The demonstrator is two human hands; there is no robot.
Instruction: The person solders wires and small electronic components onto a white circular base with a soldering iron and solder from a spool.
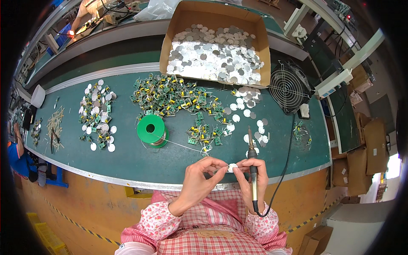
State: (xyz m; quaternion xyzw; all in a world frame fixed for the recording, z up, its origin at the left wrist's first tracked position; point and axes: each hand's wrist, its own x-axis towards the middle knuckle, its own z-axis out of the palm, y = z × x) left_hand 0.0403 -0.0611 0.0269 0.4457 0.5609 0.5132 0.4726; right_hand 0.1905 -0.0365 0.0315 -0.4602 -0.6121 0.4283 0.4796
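White plastic forms the bowl (38,96) at the left edge of the green bench (123,165). Nearer the front lies a loose pile of tan sticks (55,127). Right of them is a mixed heap (98,114) of small circuit boards and pale discs. Next comes the green spool (151,131), set down with its hole facing up; a thin wire (185,145) runs from it toward the right. Behind the spool spreads a big pile of boards (178,95) with yellow parts.

At the bench's front edge, the left hand (197,177) has its thumb and fingertips pinched on the left side of a white disc (232,167). Behind, the cardboard box (264,51) holds many more discs. The right hand (245,185) meets the disc's right side with its fingertips while gripping the soldering iron (253,172), tip pointing away from the body. Loose discs (247,113) lie scattered beyond the tip. Farther right, a round-grilled fan (289,87) stands near a small heap of scraps (301,132).
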